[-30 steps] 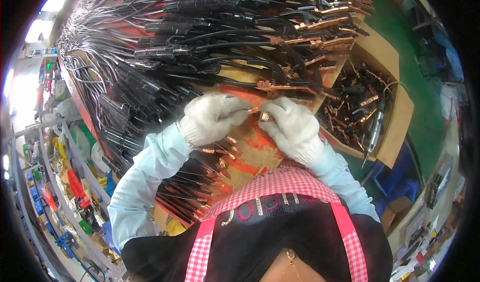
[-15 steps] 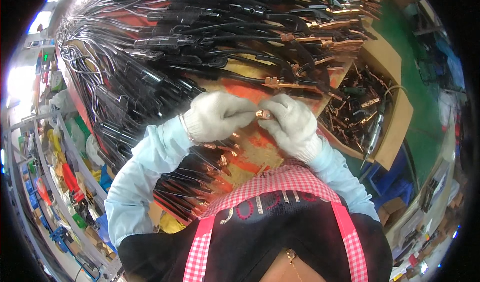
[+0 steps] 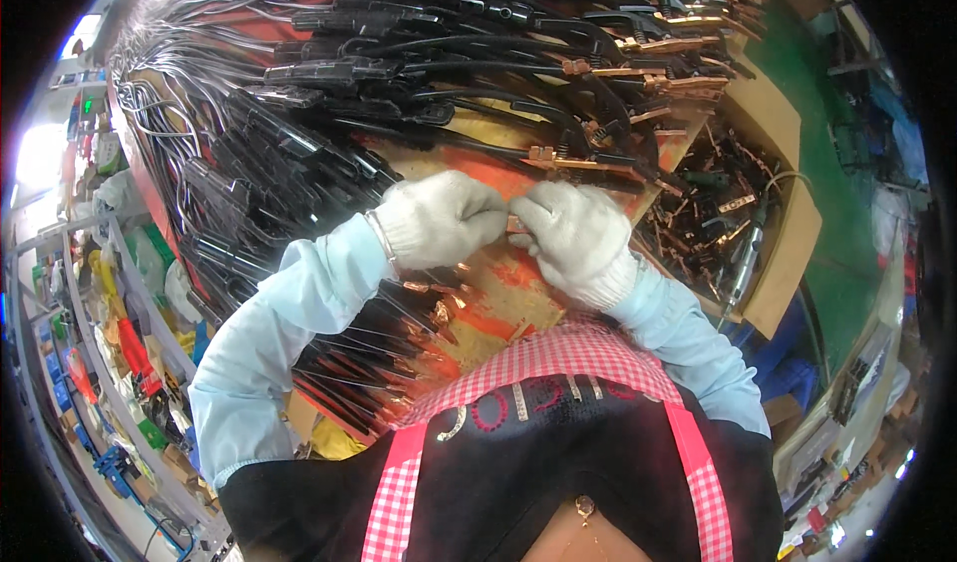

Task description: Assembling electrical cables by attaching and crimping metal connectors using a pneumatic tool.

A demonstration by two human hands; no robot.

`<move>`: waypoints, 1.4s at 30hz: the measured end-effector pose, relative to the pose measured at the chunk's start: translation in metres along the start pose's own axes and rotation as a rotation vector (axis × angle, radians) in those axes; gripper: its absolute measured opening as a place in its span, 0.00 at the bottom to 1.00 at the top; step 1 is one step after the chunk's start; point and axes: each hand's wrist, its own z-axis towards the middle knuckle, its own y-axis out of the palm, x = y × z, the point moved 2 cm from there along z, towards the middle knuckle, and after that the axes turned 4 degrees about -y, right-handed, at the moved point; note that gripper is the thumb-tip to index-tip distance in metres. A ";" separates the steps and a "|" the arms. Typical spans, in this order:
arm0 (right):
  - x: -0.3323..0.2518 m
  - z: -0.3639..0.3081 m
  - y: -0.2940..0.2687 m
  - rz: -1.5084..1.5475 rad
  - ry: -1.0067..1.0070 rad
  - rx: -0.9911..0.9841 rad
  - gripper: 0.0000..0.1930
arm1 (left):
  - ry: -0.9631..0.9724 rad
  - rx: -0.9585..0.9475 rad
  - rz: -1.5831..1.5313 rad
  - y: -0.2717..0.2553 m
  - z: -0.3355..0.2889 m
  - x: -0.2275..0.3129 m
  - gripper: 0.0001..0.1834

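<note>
My left hand [image 3: 439, 220] and my right hand [image 3: 576, 235], both in white knitted gloves, meet over the red and tan table. A small copper-coloured piece [image 3: 515, 225] shows between the fingertips, mostly covered by the gloves. My right thumb and fingers are closed on it. The left fingers are pinched together against its near side, and what lies inside them is hidden. Below my left hand, several dark cables with bare copper ends [image 3: 444, 311] lie on the table.
Black cables with moulded black holders [image 3: 339, 73] and copper clamps [image 3: 688, 83] cover the far table. At right, an open cardboard box [image 3: 788, 253] holds copper and black parts, and a slim metal tool [image 3: 746, 268] hangs by its edge. Crowded shelves [image 3: 110, 333] stand at left.
My hands have drawn closer together, and my right fingers have curled further over the copper piece. Less of it shows now. My left elbow has swung slightly outward.
</note>
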 end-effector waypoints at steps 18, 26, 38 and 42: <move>0.004 0.011 0.000 0.044 -0.080 -0.016 0.13 | 0.121 0.203 0.062 0.003 -0.012 -0.007 0.13; 0.005 0.012 0.002 0.049 -0.051 -0.119 0.14 | 0.370 0.541 0.523 0.010 -0.021 -0.017 0.06; 0.007 0.009 0.008 0.117 -0.082 0.012 0.15 | 0.337 0.568 0.509 0.013 -0.018 -0.015 0.06; 0.003 0.012 0.002 0.223 0.009 0.053 0.17 | 0.365 0.610 0.499 0.013 -0.018 -0.015 0.07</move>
